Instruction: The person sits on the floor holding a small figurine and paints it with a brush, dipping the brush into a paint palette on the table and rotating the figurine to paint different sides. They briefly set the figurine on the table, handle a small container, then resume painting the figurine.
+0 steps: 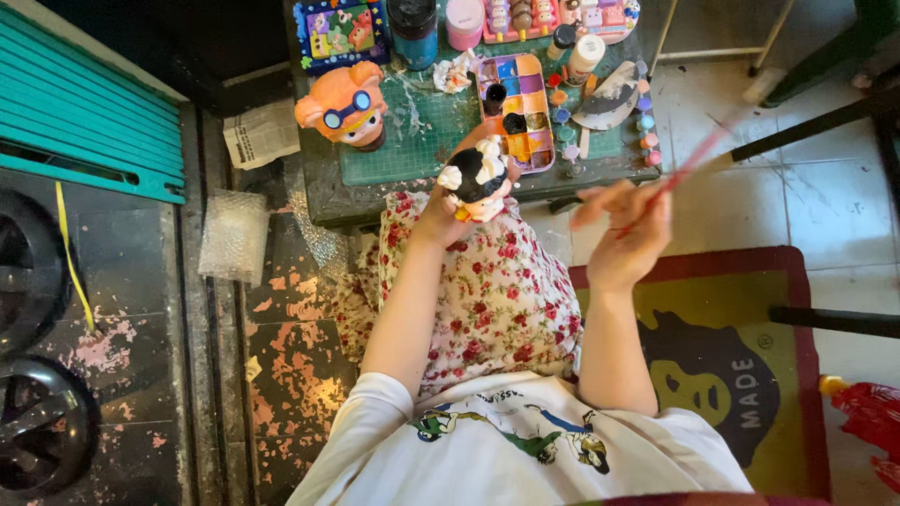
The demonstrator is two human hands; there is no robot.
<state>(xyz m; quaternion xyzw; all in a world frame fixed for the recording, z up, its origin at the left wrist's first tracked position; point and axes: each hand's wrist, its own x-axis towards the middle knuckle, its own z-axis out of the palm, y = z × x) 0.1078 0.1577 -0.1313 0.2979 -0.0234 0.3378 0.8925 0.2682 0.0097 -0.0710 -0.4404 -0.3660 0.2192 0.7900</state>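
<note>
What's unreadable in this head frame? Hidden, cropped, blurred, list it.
- Paintbrush, head view: motion-blurred; bristle tip not readable.
- Right hand: fingers smeared by motion; exact grip unclear.
- Left hand: mostly hidden behind the figurine it holds.
- Figurine: face side turned away from the camera.
- Boxed sets at the table's far end: cut off by the top edge.
- Paint palette: individual wells too small.

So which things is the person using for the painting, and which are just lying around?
In use:
- small figurine in the left hand
- paintbrush in the right hand
- paint palette
- little paint pots

Lying about:
- orange figurine with goggles
- bubble wrap
- folded newspaper
- yellow rug
</note>
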